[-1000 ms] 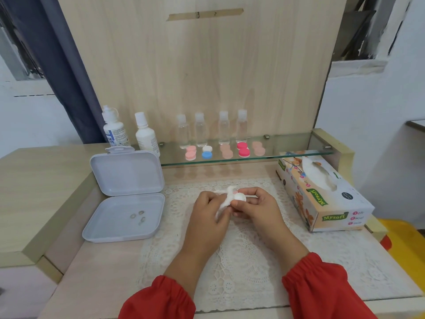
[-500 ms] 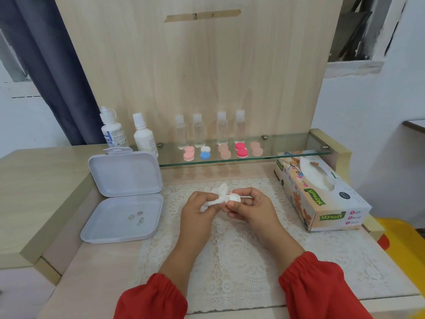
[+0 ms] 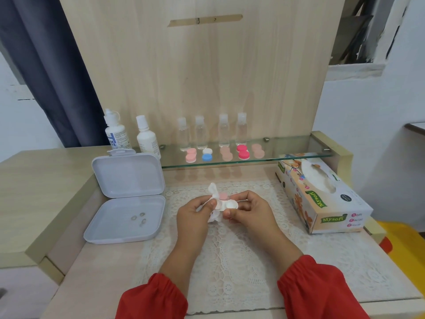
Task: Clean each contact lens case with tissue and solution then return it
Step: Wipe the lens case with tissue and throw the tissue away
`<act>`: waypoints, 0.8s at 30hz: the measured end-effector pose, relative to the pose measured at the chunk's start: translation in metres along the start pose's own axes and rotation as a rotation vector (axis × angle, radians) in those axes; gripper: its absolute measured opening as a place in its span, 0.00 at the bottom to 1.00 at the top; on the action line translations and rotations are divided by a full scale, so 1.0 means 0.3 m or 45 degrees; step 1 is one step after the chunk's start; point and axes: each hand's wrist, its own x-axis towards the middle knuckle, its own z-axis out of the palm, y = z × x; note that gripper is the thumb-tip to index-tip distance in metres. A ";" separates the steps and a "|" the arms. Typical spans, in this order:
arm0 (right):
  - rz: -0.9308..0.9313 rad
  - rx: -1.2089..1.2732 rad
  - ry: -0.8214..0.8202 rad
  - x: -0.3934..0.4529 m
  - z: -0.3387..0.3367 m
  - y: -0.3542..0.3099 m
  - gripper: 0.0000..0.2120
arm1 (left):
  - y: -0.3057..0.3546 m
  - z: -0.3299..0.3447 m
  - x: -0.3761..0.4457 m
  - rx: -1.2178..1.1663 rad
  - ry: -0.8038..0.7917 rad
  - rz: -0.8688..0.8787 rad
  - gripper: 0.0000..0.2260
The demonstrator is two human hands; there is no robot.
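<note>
Over the lace mat (image 3: 241, 261), my right hand (image 3: 250, 212) pinches an open white contact lens case (image 3: 230, 204) by its right end. My left hand (image 3: 195, 215) grips a crumpled white tissue (image 3: 212, 192) and presses it with the thumb into the case's left well. A pale pink cap (image 3: 223, 195) lies on the mat just behind the case. Several more lens cases (image 3: 226, 154) in pink, blue-white and red sit in a row on the glass shelf (image 3: 287, 155). Two solution bottles (image 3: 131, 137) stand at the shelf's left end.
An open white plastic box (image 3: 126, 203) with three small lenses inside lies to the left. A tissue box (image 3: 322, 196) lies to the right. Several small clear bottles (image 3: 211, 134) stand behind the cases, against a wooden back panel.
The tissue has shifted in my left hand, and the thumb now presses it into the case's left well. The case's open wells and the pink cap have come into sight.
</note>
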 end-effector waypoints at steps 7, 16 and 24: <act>-0.238 -1.078 0.264 0.020 -0.004 0.026 0.12 | -0.022 0.001 0.014 0.059 0.270 0.023 0.04; -0.142 -1.295 0.270 0.026 -0.006 0.033 0.17 | -0.015 -0.002 0.018 0.009 0.286 -0.111 0.09; -0.150 -1.251 0.266 0.023 -0.005 0.033 0.19 | 0.018 -0.011 0.004 0.040 0.212 -0.134 0.16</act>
